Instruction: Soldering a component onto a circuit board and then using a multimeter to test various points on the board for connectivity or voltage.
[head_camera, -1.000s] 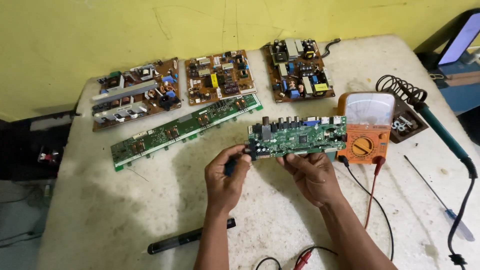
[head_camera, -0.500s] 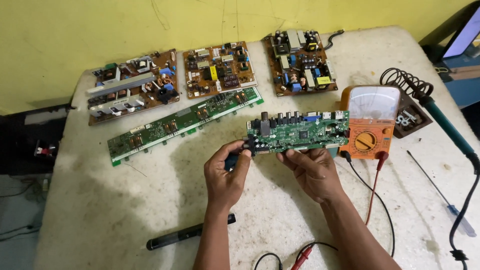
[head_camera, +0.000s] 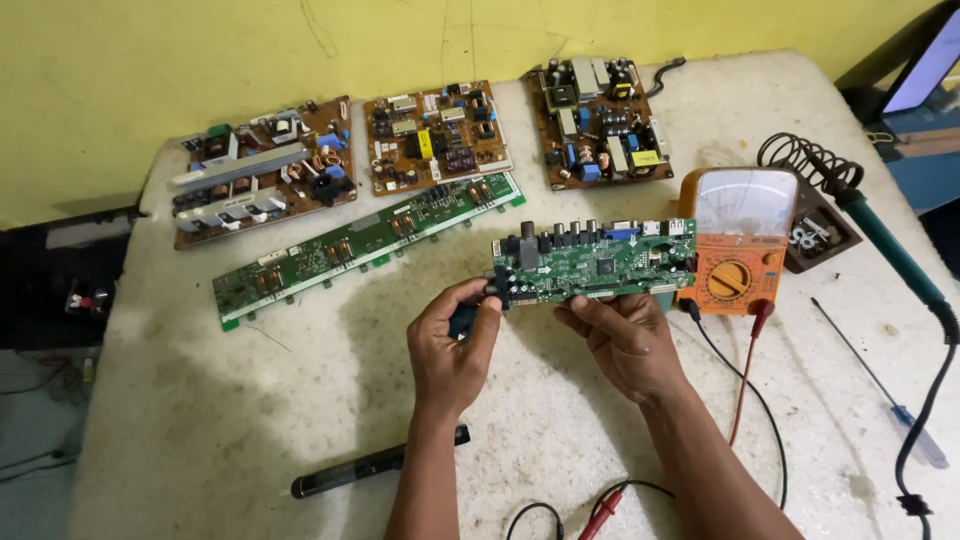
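— Both hands up on the green circuit board (head_camera: 598, 265), lifted clear of the table (head_camera: 200, 420). Left hand (head_camera: 452, 345) curled tight round the board's near-left corner, fingers closed, also gripping a small dark tool against that corner; can't tell what kind.

— And the right?

— Right hand (head_camera: 625, 340) pinching the lower edge near the middle, thumb on top, fingers tucked beneath. Firm, closed hold. Board level, component side up, connectors along the far edge.

— Around the grip?

— Just beyond the right hand's fingertips, an orange multimeter (head_camera: 738, 245), flat on the table, touching or nearly touching the board's right end; hard to say which. Red probe lead (head_camera: 745, 370) trailing down past the right wrist, black lead (head_camera: 730, 370) beside it.

— Further out?

— Beyond the left hand, a long narrow green board (head_camera: 365, 245) lying at a slant. Past that, three brown power boards in a row by the yellow wall: one (head_camera: 262, 170), two (head_camera: 435, 135), three (head_camera: 598, 120). Well off to the right of the right hand, a soldering iron (head_camera: 895, 255) in its coil stand (head_camera: 810, 170), and a thin screwdriver (head_camera: 880, 385). Below the left forearm, a black marker-like stick (head_camera: 375, 468).
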